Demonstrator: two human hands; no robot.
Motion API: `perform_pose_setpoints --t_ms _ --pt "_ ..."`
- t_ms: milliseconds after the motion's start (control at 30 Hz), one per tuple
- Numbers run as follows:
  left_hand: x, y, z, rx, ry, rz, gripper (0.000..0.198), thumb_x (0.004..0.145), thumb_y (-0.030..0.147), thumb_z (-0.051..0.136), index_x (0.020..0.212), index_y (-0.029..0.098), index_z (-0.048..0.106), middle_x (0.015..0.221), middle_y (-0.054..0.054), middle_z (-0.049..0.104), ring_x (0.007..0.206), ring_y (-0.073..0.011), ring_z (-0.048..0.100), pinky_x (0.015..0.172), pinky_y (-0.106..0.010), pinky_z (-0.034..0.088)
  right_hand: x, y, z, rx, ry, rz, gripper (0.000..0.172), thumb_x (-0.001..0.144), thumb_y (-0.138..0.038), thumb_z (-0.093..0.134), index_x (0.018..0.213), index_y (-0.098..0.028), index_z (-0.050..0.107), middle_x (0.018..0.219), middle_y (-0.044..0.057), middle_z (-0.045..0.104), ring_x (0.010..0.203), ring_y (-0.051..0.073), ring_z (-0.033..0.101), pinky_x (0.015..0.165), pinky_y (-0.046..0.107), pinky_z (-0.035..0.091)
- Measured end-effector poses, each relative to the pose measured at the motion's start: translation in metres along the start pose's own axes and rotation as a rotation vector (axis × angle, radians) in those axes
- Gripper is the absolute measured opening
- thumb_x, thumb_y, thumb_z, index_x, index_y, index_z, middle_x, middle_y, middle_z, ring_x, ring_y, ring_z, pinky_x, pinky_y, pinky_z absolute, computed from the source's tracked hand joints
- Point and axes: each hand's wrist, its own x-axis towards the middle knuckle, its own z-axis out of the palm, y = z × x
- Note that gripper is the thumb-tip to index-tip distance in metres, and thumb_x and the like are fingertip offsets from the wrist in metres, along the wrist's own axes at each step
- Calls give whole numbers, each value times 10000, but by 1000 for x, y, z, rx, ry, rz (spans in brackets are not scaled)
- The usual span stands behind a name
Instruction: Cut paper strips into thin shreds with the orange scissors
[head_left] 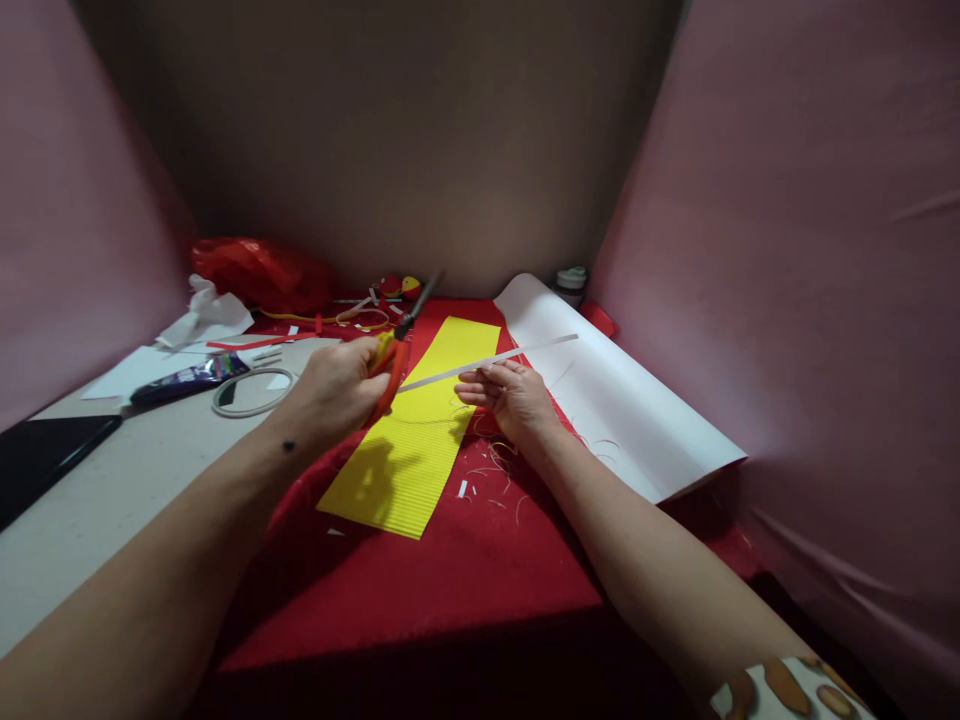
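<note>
White, the strip [445, 375] is narrow; the scissors [401, 354] are orange-handled.

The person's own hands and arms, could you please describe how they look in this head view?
The left hand and right hand are bare, without gloves or watches. A small round spot marks the left wrist. A white fabric sleeve printed with brown rounded shapes shows on the right arm.

Left hand [339, 385] holds scissors [403, 328]; right hand [517, 399] pinches white strip [435, 378].
</note>
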Motion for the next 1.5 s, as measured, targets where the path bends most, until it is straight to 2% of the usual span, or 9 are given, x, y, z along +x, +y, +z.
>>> perform_pose_setpoints --t_ms 100,233,367,567,733,900,1133,1500 --pt "-3 5 3 22 -193 5 155 687 317 433 670 180 504 539 -10 552 468 -121 475 462 -237 317 1 1 -1 1 6 -12 35 718 -158 564 701 -158 533 649 64 688 562 176 667 604 323 559" --pt "-5 7 12 277 -267 93 180 749 338 369 710 188 461 617 -44 555 506 -134 471 485 -259 318 3 1 -2 9 10 -13 46 707 -149 576 702 -164 533 639 52 684 566 177 668 596 319 563" --pt "-5 4 21 474 -325 95 264 802 405 293 783 191 445 720 -96 567 568 -177 498 503 -289 318 4 0 -2 36 -14 -18 52 692 -129 578 724 -158 548 622 34 676 572 174 670 587 310 565" --pt "-3 -2 28 561 -321 113 255 811 377 280 821 187 450 781 -119 584 626 -215 535 515 -305 313 2 -2 2 66 -55 14 64 663 -110 580 707 -150 557 587 23 671 564 181 673 550 289 567" --pt "-1 -7 30 594 -321 145 242 808 328 291 856 172 469 808 -139 597 655 -229 551 526 -312 311 -2 -4 5 69 -64 30 47 681 -109 566 702 -150 559 608 36 685 586 171 676 592 289 573" --pt "0 -11 31 571 -299 171 313 832 359 271 874 158 508 762 -142 599 606 -217 528 504 -305 283 -2 -4 4 52 -71 35 41 692 -107 562 712 -143 562 631 43 682 613 176 677 632 315 572" --pt "4 -19 33 521 -274 158 438 839 506 244 834 179 537 679 -109 574 520 -187 474 470 -288 234 -3 -4 4 21 -73 40 45 698 -109 554 698 -154 557 642 37 682 615 173 677 664 324 567" --pt "4 -19 30 459 -271 173 332 820 427 311 704 193 516 531 -46 469 420 -139 370 443 -280 207 -2 -2 3 33 -90 36 44 686 -101 554 709 -138 561 653 59 692 628 179 679 666 321 567"
